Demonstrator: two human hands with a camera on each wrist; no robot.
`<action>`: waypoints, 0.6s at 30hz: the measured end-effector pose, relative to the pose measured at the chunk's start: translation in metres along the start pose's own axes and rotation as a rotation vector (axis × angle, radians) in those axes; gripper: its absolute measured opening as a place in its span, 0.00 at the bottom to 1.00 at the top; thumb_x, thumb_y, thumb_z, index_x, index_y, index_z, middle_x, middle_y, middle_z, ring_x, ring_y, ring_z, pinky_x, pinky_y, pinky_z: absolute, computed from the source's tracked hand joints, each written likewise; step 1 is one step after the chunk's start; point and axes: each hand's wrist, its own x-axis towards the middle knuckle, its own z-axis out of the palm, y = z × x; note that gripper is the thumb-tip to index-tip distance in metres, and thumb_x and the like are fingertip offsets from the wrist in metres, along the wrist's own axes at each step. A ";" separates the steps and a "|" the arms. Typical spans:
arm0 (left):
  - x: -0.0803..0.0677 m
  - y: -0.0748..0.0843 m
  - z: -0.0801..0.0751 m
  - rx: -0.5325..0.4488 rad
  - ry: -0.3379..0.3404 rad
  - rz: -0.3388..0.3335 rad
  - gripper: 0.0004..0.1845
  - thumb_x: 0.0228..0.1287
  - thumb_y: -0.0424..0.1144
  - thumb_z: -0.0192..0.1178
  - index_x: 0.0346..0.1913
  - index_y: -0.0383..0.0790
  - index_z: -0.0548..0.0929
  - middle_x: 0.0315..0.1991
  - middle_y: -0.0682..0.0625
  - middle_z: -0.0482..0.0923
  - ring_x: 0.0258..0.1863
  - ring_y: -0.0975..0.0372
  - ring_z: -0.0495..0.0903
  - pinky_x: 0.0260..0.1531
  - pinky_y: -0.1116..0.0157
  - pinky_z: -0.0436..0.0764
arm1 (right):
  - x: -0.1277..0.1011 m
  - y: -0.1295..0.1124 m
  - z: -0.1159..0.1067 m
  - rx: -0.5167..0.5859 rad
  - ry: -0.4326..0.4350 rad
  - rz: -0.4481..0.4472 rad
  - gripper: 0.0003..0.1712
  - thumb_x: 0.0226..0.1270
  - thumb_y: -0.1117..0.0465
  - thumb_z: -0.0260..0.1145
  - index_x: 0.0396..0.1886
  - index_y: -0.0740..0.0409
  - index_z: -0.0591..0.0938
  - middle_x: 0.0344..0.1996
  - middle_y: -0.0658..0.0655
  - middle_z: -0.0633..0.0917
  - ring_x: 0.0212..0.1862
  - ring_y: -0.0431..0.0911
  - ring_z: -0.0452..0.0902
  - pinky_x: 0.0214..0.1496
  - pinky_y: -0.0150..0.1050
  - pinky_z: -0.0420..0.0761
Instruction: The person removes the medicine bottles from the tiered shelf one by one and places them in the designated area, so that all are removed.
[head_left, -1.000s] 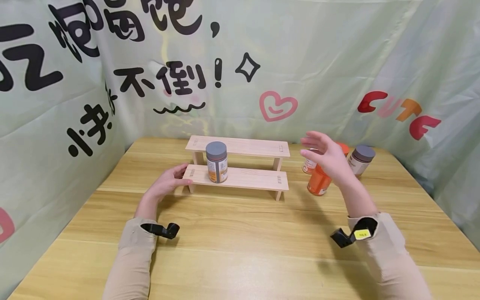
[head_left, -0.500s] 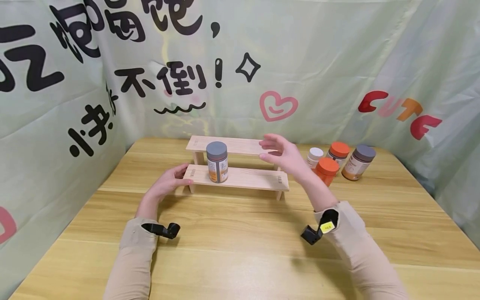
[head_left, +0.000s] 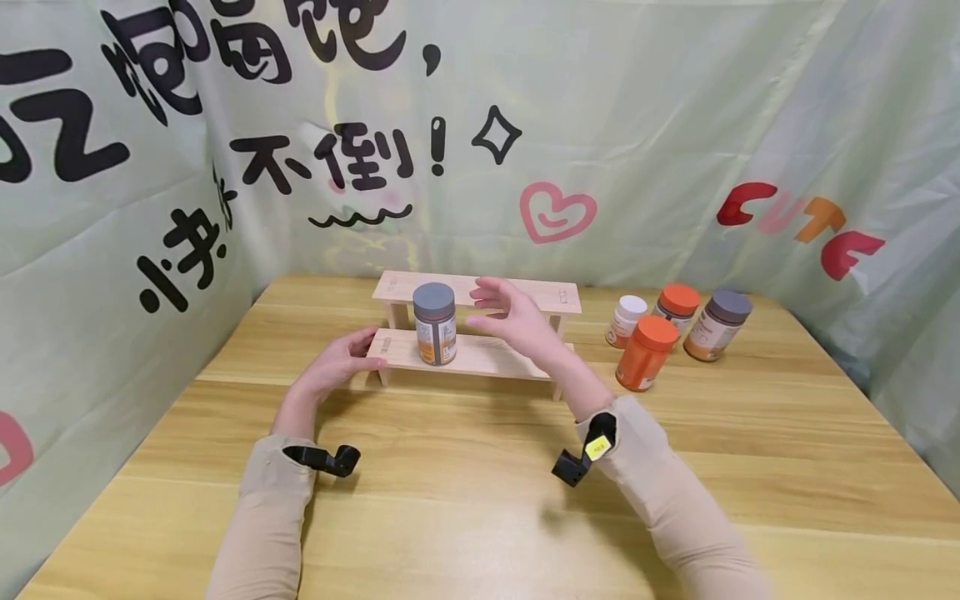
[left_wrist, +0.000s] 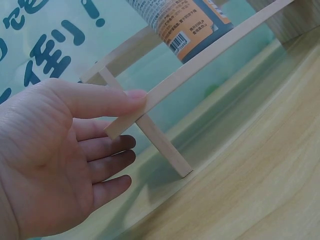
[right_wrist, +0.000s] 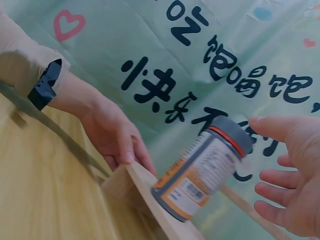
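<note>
Head view: the left hand (head_left: 335, 364) rests with straight fingers against the left end of the two-tier wooden rack (head_left: 525, 293) on the desk (head_left: 480, 492), while the right hand (head_left: 510, 321), fingers spread and grasping nothing, hangs just right of the grey-lidded jar (head_left: 434, 324) that stands upright on the lower tier. Two orange-lidded jars (head_left: 645, 352), a white-lidded one and another grey-lidded one stand well apart to the right, with a pale green printed cloth behind. Left wrist view: the left hand (left_wrist: 55, 160) lies released, thumb tip on the lower board's edge (left_wrist: 200, 70), fingers straight beneath it. Right wrist view: the right hand (right_wrist: 295, 175) is spread wide beside the jar (right_wrist: 202, 167), not touching. The light rack could slide or tip, I judge, if the right hand knocks the jar sideways, since the left only touches the board rather than gripping it.
</note>
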 end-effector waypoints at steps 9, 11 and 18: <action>0.001 0.000 -0.001 -0.002 0.006 -0.004 0.42 0.59 0.33 0.61 0.71 0.28 0.49 0.68 0.32 0.52 0.66 0.44 0.55 0.65 0.50 0.54 | 0.011 0.006 0.025 0.006 -0.032 -0.024 0.38 0.56 0.66 0.68 0.66 0.67 0.63 0.56 0.65 0.74 0.58 0.54 0.69 0.58 0.44 0.71; 0.001 0.000 -0.002 0.000 0.009 -0.001 0.42 0.59 0.34 0.61 0.71 0.28 0.49 0.68 0.32 0.52 0.66 0.45 0.55 0.65 0.50 0.54 | 0.013 0.005 0.029 -0.014 -0.029 -0.023 0.39 0.56 0.65 0.69 0.66 0.66 0.62 0.56 0.64 0.74 0.58 0.54 0.69 0.58 0.43 0.72; 0.001 -0.001 -0.001 0.003 0.006 -0.008 0.43 0.58 0.35 0.63 0.71 0.29 0.49 0.69 0.33 0.52 0.67 0.45 0.55 0.65 0.51 0.54 | 0.016 0.008 0.039 -0.027 -0.025 -0.021 0.39 0.55 0.66 0.69 0.65 0.66 0.63 0.54 0.65 0.74 0.57 0.55 0.70 0.56 0.44 0.73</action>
